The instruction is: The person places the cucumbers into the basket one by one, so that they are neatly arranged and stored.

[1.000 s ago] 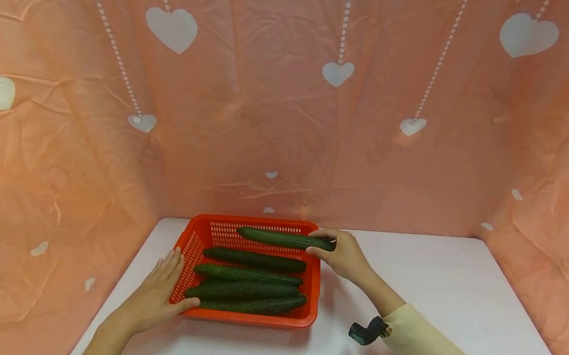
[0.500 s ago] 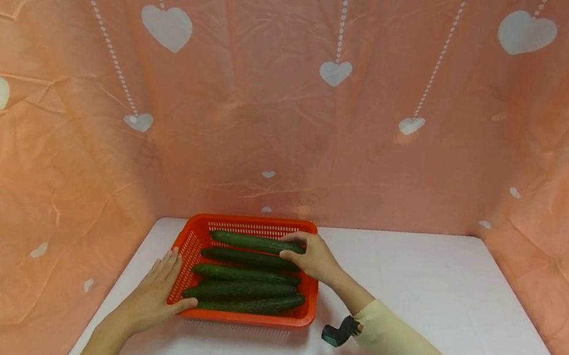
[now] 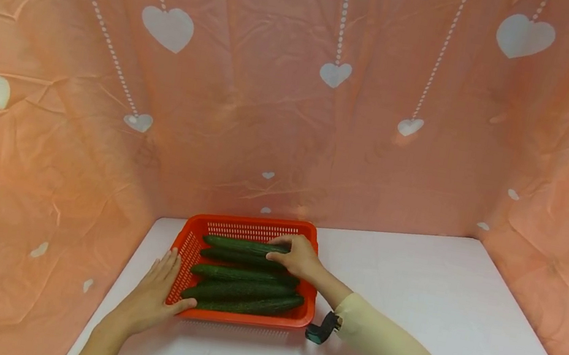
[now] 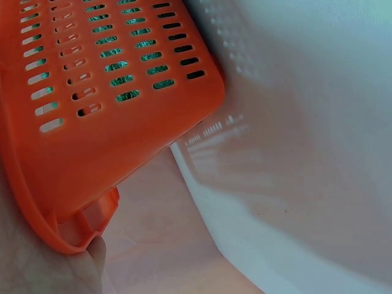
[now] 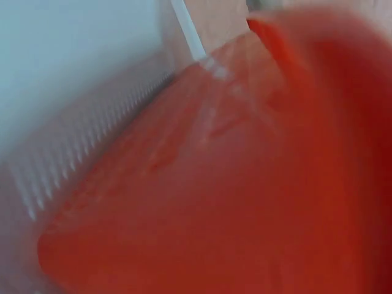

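In the head view, a red perforated basket (image 3: 245,321) holds several long green cucumbers. My right hand (image 3: 301,259) reaches over its right side and pinches the right end of the rearmost cucumber (image 3: 237,244). Just in front of that one lies another cucumber (image 3: 235,256), its right end hidden by the hand; more cucumbers (image 3: 243,275) lie side by side nearer the front. My left hand (image 3: 149,297) rests against the basket's left rim with fingers extended and thumb at the front corner. The left wrist view has the basket wall (image 4: 116,147) close up. Blurred red basket wall (image 5: 214,196) fills the right wrist view.
The basket stands on a white tabletop (image 3: 413,285) toward its back left. Peach cloth (image 3: 251,104) with white hearts hangs around the back and sides. A black wrist camera (image 3: 322,328) sits by my right sleeve, close to the basket's front right corner.
My right hand has carried the rearmost cucumber left and down from the basket's back right rim to beside the others. The left hand has stayed at the rim.
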Available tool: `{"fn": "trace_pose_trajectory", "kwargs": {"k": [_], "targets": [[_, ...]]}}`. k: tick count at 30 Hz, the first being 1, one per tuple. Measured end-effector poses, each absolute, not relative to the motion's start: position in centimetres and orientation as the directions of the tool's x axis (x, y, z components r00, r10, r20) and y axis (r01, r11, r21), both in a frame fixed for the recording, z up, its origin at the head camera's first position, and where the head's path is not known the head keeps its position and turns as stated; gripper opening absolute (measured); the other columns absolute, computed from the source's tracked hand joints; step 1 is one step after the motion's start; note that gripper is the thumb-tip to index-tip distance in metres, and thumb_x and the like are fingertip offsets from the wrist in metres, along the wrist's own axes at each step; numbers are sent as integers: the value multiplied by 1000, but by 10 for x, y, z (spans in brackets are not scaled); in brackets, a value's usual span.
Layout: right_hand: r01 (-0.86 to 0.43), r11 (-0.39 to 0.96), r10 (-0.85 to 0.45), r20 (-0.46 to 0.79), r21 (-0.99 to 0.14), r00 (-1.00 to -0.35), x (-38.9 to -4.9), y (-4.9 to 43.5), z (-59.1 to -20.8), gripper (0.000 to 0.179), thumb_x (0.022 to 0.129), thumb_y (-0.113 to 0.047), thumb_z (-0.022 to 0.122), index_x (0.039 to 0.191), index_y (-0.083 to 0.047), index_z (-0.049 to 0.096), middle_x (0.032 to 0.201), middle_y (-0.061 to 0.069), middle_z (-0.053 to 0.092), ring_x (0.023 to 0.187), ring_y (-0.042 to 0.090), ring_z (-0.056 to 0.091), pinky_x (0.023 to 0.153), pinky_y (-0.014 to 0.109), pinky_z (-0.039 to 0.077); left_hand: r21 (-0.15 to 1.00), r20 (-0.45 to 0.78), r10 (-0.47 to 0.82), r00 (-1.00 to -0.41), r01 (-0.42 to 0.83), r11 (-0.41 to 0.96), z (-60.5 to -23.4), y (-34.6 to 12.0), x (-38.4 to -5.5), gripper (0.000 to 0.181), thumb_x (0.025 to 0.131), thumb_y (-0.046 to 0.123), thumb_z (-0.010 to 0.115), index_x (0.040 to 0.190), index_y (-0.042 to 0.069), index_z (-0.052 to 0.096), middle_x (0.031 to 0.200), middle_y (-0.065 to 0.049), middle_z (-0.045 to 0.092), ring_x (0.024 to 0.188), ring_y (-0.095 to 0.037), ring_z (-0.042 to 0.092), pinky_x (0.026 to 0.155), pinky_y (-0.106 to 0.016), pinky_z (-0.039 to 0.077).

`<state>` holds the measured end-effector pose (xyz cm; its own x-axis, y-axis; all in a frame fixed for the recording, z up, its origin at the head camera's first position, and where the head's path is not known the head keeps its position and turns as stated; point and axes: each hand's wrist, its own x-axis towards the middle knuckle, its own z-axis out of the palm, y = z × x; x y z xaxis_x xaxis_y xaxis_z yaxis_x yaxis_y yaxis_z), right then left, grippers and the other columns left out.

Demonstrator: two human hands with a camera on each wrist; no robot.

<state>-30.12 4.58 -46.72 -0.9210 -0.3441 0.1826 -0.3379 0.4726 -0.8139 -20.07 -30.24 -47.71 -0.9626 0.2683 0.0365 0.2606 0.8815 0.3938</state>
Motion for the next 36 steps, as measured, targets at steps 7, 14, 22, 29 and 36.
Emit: {"fn": "trace_pose_trajectory", "kwargs": {"k": [7,14,22,29,36], "targets": [[-294,532,-328,126,-794,-936,-304,41,-469,25,91,-19,88,114,-9,84,119,9,80,120,32,71,104,50,58,402,39,270,-962,262,877,-476,-302,-200,112,97,61,71,167,-9,18,178,-26,3,164,-47,-1,134,-57,1],[-298,518,-355,115,-802,-928,-304,42,-470,22,95,-10,83,115,-2,82,115,13,80,113,32,73,99,48,60,397,68,286,-956,289,871,-478,-302,-199,111,98,60,70,166,-11,19,177,-29,5,163,-49,4,130,-31,-13],[-364,454,-391,185,-813,-902,-301,61,-460,23,100,-9,76,121,1,79,121,19,77,113,32,74,102,48,59,390,56,279,-959,279,878,-478,-302,-202,110,98,59,70,167,-10,18,178,-27,3,164,-47,2,133,-41,-9],[-441,486,-387,266,-754,-883,-292,96,-446,30,103,-16,74,130,-3,76,130,16,75,124,38,68,109,57,54,381,42,277,-960,272,884,-474,-303,-203,108,98,60,69,166,-9,22,177,-27,3,164,-48,0,132,-61,-1],[-445,597,-333,299,-667,-894,-283,142,-443,42,102,-20,74,141,-3,69,145,18,67,135,43,61,114,65,47,344,58,263,-963,267,900,-464,-298,-204,99,103,60,62,164,-9,28,174,-32,12,162,-51,6,131,-66,2]]}}
